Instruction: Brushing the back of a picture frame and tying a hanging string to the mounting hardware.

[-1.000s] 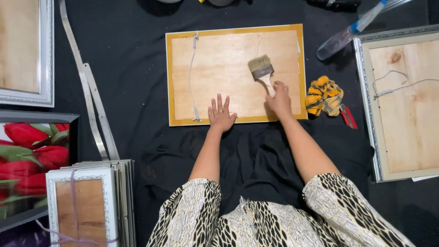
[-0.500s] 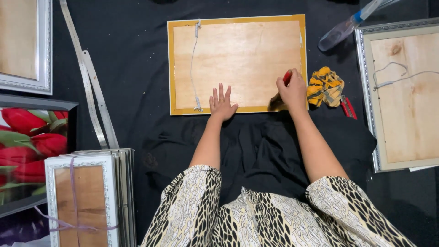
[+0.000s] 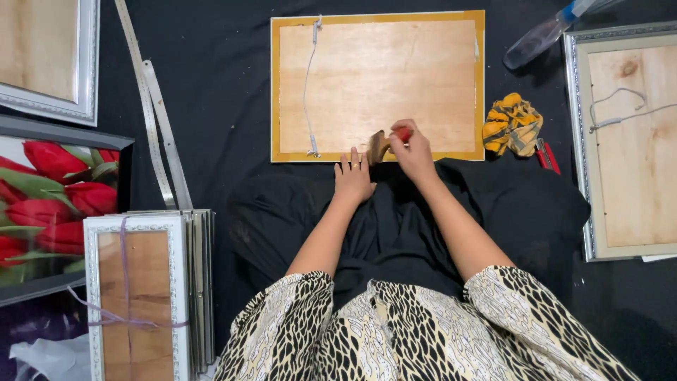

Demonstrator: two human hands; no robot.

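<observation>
While your right hand is closing its fingers around the red handle of a paintbrush, you are holding the bristles down at the lower edge of the yellow-bordered frame, which is lying face down on the black cloth straight ahead of you. The brush is lying nearly level, bristles pointing left, right over the frame's bottom border. Your left hand is resting flat with its fingers spread and gripping nothing, its fingertips touching the same bottom edge just left of the brush. A white hanging cord is running down the left side of the frame's wooden backing.

To your right, a crumpled yellow and grey rag is sitting just beside the frame, with a small red-handled tool lying against it. Further right, a silver frame is lying face down, and a plastic bottle is lying above it. To your left, two metal strips are stretching across the cloth, a tied stack of silver frames is sitting near your knee, and a tulip picture is lying at the edge.
</observation>
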